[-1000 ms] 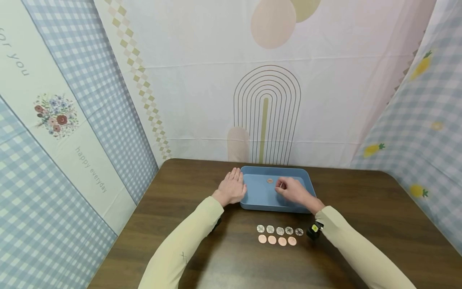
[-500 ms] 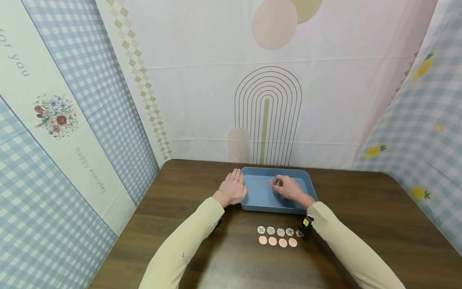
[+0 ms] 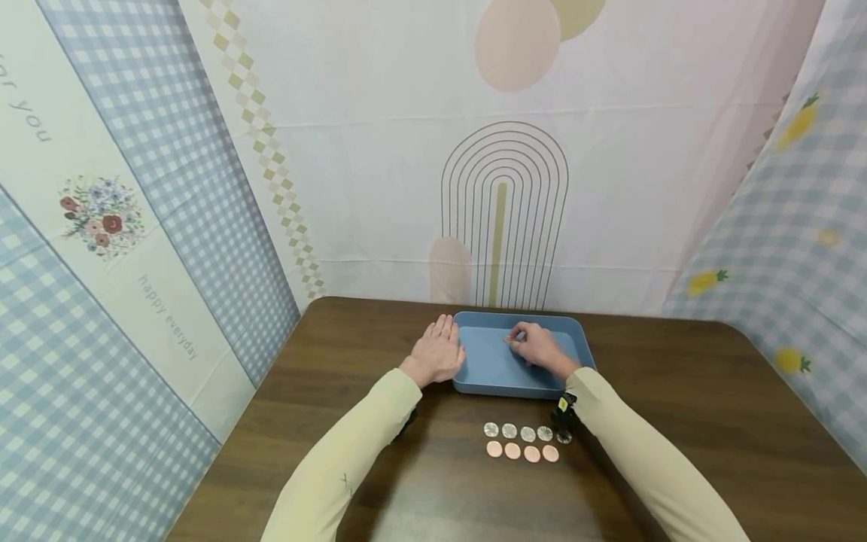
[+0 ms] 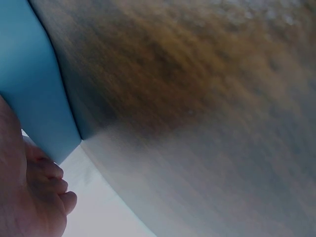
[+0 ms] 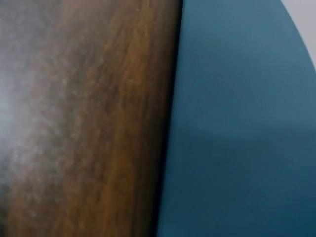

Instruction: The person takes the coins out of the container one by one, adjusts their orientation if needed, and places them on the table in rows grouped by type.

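Observation:
My left hand [image 3: 436, 352] lies with straight fingers along the left edge of the shallow blue tray [image 3: 524, 392]. In the left wrist view, part of that hand [image 4: 34, 197] shows beside the tray's outer wall [image 4: 44, 98]. Over the tray floor, my right hand [image 3: 536, 346] has its thumb and index finger together on a small copper-coloured coin [image 3: 507, 339], mostly covered by the fingertips. The right wrist view shows only the tray's side [image 5: 237, 118] and the table; the right hand is outside it.
In front of the tray, several silver coins [image 3: 509, 430] form a row, with a row of several copper coins [image 3: 512, 451] nearer me. The right wrist camera [image 3: 563, 410] hangs over the rightmost silver coin. A patterned cloth [image 3: 379, 188] rises behind the brown table [image 3: 352, 346].
My right hand has moved left across the tray, and its fingertips have come onto the copper coin that lay uncovered before. The left hand stays at the tray's edge.

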Demonstrator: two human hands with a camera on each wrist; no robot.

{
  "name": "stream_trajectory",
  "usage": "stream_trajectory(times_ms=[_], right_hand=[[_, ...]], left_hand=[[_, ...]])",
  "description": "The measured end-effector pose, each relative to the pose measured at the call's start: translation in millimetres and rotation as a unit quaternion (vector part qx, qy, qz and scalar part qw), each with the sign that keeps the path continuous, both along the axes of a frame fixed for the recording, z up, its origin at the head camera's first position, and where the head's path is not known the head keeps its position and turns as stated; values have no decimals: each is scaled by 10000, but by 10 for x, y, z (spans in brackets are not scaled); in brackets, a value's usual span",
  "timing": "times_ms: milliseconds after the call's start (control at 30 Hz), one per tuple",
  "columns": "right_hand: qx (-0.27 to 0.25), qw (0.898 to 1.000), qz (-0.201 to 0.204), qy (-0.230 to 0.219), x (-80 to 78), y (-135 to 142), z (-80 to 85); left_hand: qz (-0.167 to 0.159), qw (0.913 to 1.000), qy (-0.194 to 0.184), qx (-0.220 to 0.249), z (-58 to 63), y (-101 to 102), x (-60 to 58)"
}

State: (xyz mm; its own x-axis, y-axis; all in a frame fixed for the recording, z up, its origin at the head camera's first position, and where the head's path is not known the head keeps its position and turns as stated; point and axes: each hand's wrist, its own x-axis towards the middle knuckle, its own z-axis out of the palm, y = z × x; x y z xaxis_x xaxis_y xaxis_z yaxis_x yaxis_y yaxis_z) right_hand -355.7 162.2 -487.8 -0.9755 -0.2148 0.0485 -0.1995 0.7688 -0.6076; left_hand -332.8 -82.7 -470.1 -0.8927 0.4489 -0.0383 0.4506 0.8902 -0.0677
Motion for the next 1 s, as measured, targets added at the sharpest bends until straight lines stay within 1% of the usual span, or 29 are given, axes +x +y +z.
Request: stream_trajectory(times_ms=[167,400,500,600,733,1000], right_hand=[[136,9998,-55,-102,-52,8,-20],[296,9995,-142,-22,-98,-14,-8],[308,9992,-233,-134,-115,-13,-8],[322,9988,-291,-212,-126,-18,-6],[422,9984,-252,-282,-157,-29,6],[499,9963,-295,-638,-185,-73,31]], left_hand=[[-6,10000,-52,30,6,17,-19],[98,9999,-71,89,5,33,-48],[96,9998,-97,108,2,41,-57],[49,9999,-43,123,0,43,-59],[36,9999,28,138,-10,45,-63],[75,9999,-2,126,-35,35,-62]])
